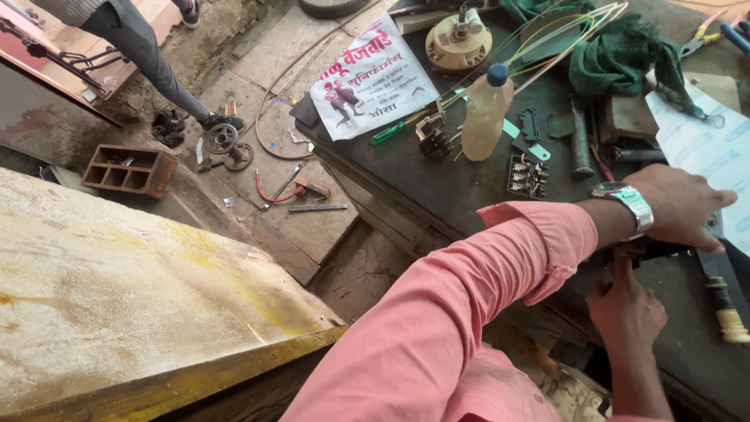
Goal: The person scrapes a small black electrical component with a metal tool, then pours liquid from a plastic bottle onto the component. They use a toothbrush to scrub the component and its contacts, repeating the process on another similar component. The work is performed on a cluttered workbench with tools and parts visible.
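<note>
My left hand (681, 207), with a metal watch (629, 202) on the wrist and a pink sleeve (469, 312) behind it, lies palm down over a small black part (664, 250) on the dark workbench (437, 184). The fingers curl over the part's far edge and hide most of it. My right hand (625, 309) comes up from the lower right just beneath. Its forefinger stretches up against the underside of the same black part and the other fingers are curled in.
On the bench are a plastic bottle with a blue cap (486, 113), a black terminal block (525, 176), a green screwdriver (388, 133), a green cloth (617, 55) and a wrapped-handle tool (726, 309). A printed poster (371, 74) overhangs the bench edge. A person's legs (148, 55) and a wooden crate (129, 168) are on the floor.
</note>
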